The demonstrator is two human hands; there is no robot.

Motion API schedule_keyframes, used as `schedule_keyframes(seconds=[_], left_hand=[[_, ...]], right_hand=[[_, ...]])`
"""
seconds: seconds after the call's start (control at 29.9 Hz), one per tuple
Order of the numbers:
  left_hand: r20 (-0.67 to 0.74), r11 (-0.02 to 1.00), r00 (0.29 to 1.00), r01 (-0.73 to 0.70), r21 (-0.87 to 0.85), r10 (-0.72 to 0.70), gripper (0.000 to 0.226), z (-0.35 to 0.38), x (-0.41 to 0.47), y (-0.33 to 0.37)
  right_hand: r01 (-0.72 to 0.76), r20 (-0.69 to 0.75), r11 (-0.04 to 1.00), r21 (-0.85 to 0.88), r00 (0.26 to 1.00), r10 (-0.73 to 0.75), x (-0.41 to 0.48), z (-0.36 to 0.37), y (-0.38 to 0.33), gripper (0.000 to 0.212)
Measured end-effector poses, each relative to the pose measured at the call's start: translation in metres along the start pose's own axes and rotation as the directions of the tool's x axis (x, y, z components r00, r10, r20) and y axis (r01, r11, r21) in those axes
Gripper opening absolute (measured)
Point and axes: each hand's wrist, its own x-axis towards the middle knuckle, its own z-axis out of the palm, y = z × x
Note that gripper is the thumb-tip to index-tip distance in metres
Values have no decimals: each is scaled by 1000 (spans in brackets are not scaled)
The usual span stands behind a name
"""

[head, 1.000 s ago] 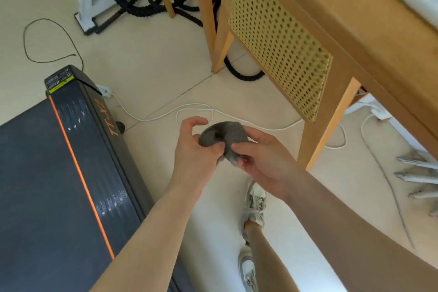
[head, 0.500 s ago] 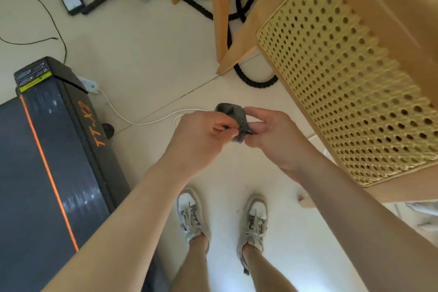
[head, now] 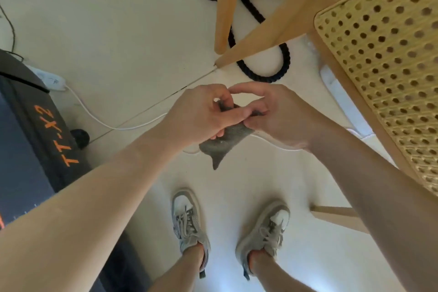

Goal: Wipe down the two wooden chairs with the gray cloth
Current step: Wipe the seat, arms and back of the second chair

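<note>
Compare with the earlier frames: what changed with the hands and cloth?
The gray cloth, balled up a second ago, has opened; a corner now hangs below the hands. The view tilted down. Left hand and right hand still grip it; the wooden chair stays untouched.

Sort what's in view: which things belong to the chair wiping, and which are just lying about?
In the job: bunched gray cloth, gripped by left hand and right hand; light wooden chair with woven cane panel.
Lying about: thick black braided rope; black treadmill with orange lettering; white power strip.
</note>
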Motion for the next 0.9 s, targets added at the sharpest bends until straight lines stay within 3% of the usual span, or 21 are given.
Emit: schedule_keyframes(seconds=[0.1, 0.17, 0.23, 0.33, 0.43, 0.6, 0.77, 0.84, 0.9], left_hand=[[180, 964, 981, 29, 266, -79, 36, 6, 24, -44], [242, 844, 967, -59, 533, -85, 37, 20, 43, -68], [218, 734, 976, -147, 663, -1, 36, 34, 62, -83], [197, 738, 963, -266, 620, 182, 32, 54, 95, -85], [268, 695, 908, -419, 584, 322, 30, 80, 131, -77], [225, 664, 827, -552, 505, 516, 20, 122, 187, -56], [314, 577, 790, -603, 551, 526, 27, 151, 232, -37], [348, 538, 803, -587, 605, 484, 33, 162, 245, -33], [330, 530, 811, -571, 627, 483, 21, 171, 250, -29]], right_hand=[[-15, -4, 999, 41, 1000, 15, 22, 3, 33, 52], [-41, -58, 999, 21, 997, 42, 29, -1, 64, 49], [-74, -162, 995, -61, 985, 63, 35, -7, 94, 44], [-165, -297, 974, -153, 948, 114, 40, -17, 141, 37], [-240, -426, 950, -198, 894, 137, 46, -31, 176, 34], [-407, -622, 900, -156, 748, 231, 68, -72, 213, 29], [-529, -759, 831, -169, 608, 233, 70, -94, 235, 15], [-523, -751, 850, -69, 588, 301, 70, -106, 237, 20], [-406, -718, 902, 147, 584, 379, 66, -111, 232, 24]])
